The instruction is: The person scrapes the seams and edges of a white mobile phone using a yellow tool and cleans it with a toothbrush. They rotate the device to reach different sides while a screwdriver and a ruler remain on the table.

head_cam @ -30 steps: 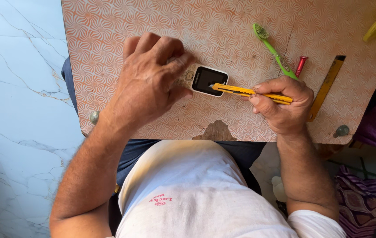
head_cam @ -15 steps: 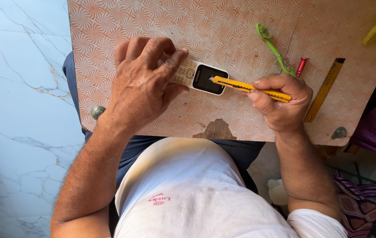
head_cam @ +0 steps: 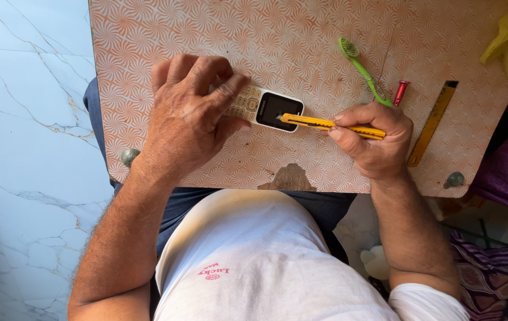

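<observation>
Left hand [head_cam: 188, 116] pressing down on a small keypad phone [head_cam: 266, 107] at the middle of the patterned counter [head_cam: 147, 35]. Right hand [head_cam: 373, 139] at 3 o'clock of it, clenched around a yellow cutter [head_cam: 319, 123], tip touching the phone's screen. Green toothbrush [head_cam: 361, 68] at 1 o'clock.

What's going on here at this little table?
A person sits at a small patterned table, working on a small keypad phone. The left hand presses down on the phone's keypad end, holding it flat on the tabletop. The right hand grips a yellow utility knife, its tip at the edge of the phone's dark screen. A green toothbrush, a small red piece and a yellow ruler lie to the right, untouched.
</observation>
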